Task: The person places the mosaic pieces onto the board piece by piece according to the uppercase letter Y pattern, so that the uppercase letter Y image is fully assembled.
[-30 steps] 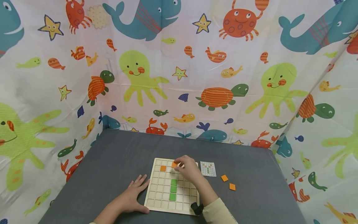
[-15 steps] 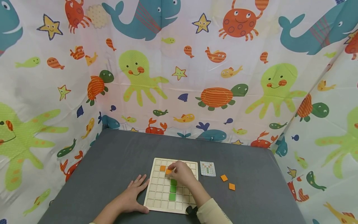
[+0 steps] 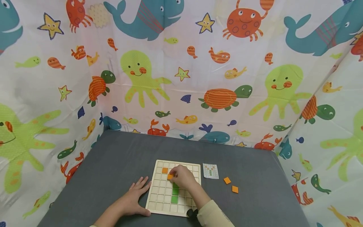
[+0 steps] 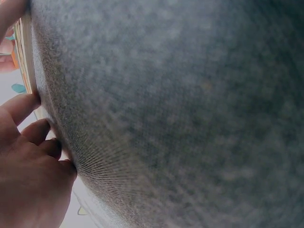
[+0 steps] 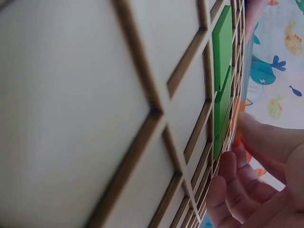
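The right hand [image 3: 181, 177] pinches an orange tile [image 3: 169, 177] over the board [image 3: 163, 195]. The left hand [image 3: 135, 195] lies flat, steadying it. The tile might land crooked on a ridge.

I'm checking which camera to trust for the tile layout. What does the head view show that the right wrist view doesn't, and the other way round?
Only the head view shows the left hand flat at the grid board's left edge, two loose orange tiles on the grey table, and the pattern card. Only the right wrist view shows the board's raised dividers from close up. Both show the green tiles and the right hand pinching an orange tile.
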The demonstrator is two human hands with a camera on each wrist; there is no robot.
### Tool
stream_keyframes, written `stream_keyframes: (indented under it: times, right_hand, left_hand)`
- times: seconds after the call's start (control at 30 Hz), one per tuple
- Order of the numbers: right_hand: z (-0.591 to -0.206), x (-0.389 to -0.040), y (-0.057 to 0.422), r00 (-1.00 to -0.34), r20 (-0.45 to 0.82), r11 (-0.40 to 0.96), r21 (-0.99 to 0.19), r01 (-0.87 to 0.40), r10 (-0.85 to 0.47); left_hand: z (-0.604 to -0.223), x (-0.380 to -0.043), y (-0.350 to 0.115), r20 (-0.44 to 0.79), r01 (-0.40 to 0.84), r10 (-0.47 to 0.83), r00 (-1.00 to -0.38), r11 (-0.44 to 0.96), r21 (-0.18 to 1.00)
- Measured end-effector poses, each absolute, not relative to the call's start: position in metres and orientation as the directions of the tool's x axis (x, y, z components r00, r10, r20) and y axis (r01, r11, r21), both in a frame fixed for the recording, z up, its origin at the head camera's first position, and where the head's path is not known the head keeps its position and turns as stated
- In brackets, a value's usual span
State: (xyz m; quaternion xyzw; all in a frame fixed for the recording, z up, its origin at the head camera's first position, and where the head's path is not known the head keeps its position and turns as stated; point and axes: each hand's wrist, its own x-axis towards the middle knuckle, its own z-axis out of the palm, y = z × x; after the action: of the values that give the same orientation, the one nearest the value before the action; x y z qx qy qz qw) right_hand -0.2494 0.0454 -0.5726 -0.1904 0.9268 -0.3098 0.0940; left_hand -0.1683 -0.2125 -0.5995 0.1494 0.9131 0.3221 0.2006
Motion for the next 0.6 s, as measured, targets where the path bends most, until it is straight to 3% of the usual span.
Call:
stream_keyframes:
  times: [0.6]
  right_hand:
    - [-0.575, -0.248, 0.035, -0.919, -0.05, 0.795, -0.522, -0.31, -0.392]
  left_hand:
    - [-0.602, -0.168, -0.212, -0.259, 0.166, 0.403, -0.878, 0.764, 0.624]
